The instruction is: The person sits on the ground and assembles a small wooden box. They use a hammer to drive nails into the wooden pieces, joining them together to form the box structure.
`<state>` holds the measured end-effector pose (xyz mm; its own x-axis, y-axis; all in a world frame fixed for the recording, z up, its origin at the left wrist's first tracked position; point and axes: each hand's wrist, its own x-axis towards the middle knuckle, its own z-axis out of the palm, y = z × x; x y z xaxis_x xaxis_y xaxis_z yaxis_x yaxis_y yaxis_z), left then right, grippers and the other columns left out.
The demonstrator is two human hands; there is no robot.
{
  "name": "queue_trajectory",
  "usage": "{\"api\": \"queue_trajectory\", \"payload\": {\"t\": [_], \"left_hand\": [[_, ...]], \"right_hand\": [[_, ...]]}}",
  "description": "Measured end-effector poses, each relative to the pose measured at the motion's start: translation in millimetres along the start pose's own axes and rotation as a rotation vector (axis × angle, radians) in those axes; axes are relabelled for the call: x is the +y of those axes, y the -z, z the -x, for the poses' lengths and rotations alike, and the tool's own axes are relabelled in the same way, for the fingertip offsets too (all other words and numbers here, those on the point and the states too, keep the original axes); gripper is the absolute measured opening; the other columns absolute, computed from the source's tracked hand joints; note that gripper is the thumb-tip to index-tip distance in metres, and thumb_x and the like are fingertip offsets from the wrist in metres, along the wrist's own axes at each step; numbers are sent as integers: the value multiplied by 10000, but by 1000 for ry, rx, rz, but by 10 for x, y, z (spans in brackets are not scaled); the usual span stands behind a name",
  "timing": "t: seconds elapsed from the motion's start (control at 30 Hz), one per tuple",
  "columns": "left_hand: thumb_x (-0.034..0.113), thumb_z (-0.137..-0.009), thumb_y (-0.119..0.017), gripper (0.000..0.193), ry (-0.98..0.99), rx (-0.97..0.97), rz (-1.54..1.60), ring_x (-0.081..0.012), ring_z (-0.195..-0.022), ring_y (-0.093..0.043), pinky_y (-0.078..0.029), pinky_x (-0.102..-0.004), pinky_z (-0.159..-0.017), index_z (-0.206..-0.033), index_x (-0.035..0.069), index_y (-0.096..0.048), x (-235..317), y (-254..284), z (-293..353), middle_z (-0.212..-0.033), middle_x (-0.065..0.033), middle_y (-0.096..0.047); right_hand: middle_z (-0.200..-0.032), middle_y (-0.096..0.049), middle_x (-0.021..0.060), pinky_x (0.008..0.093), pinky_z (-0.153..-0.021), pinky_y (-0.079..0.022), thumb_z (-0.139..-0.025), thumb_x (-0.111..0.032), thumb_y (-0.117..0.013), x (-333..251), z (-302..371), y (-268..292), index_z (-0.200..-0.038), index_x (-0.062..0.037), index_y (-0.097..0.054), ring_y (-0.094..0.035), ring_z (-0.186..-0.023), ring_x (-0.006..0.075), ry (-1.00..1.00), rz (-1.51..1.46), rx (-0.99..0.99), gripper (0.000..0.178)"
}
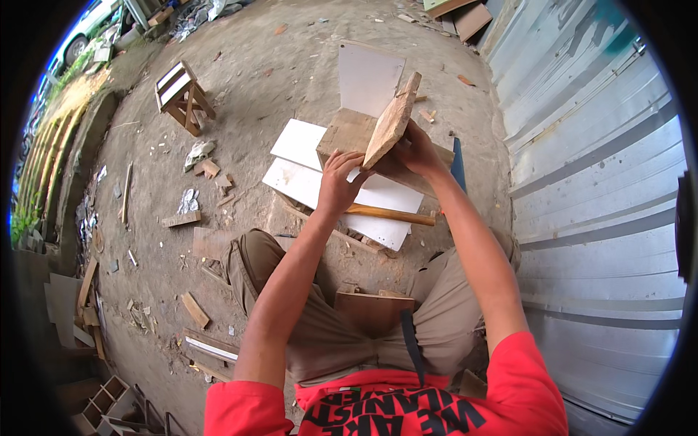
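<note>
A rough-edged wooden board (pixel 393 120) stands tilted on its edge between my two hands. My left hand (pixel 340 176) is closed at its lower near corner, fingertips against the wood. From the right side, my right hand (pixel 419 150) grips the same board; some of its fingers are hidden behind it. Just beyond and under the board is a brown wooden box-like piece (pixel 343 136), with a pale upright panel (pixel 369 76) at its far side. White boards (pixel 297 182) lie beneath, and a yellowish wooden handle (pixel 392 214) rests across them.
A small wooden stool (pixel 182 93) stands at the far left. Corrugated metal sheeting (pixel 582 196) walls the right side. Wood scraps (pixel 195 310) and crumpled foil (pixel 189 201) litter the ground at left. A blue flat object (pixel 458 166) lies right of my right hand.
</note>
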<state>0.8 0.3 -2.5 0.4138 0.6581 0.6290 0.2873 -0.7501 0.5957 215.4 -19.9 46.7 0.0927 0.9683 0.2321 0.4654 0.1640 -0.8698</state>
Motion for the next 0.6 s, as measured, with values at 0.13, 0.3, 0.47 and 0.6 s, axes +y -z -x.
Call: {"api": "queue_trajectory", "payload": {"t": [0.13, 0.3, 0.47, 0.6], "left_hand": [[122, -796, -787, 269, 12, 32, 15, -305, -1111, -633, -404, -485, -1086, -1035, 28, -709, 81, -101, -10, -1106, -107, -710], [120, -804, -780, 224, -8, 1, -10, -321, -1114, -607, -448, -448, -1012, -979, 8, -697, 0, -26, -30, -1086, -129, -691], [88, -789, -787, 164, 76, -8, 95, -350, -997, -615, -480, -430, -941, -877, -18, -698, 60, 2, -90, -970, -147, -684], [78, -829, -754, 129, 102, 1, 85, -333, -973, -627, -491, -394, -892, -884, -24, -698, 122, 1, -99, -931, -144, -680]], "right_hand": [[-1425, -516, 216, 402, -1106, -393, -895, -151, -676, 65, 49, -17, -1497, -6, -342, -478, -1348, 321, 157, -55, 42, 703], [-1429, -493, 239, 410, -1120, -380, -874, -215, -720, 116, 88, -222, -1478, 41, -342, -467, -1352, 336, 50, -37, 144, 757], [-1427, -486, 260, 421, -1119, -380, -842, -315, -758, 116, 93, -247, -1468, 53, -352, -469, -1348, 357, 35, 113, 128, 832], [-1426, -487, 258, 428, -1112, -388, -834, -331, -763, 165, 88, -221, -1461, 54, -361, -472, -1343, 365, 71, 143, 147, 838]]}}
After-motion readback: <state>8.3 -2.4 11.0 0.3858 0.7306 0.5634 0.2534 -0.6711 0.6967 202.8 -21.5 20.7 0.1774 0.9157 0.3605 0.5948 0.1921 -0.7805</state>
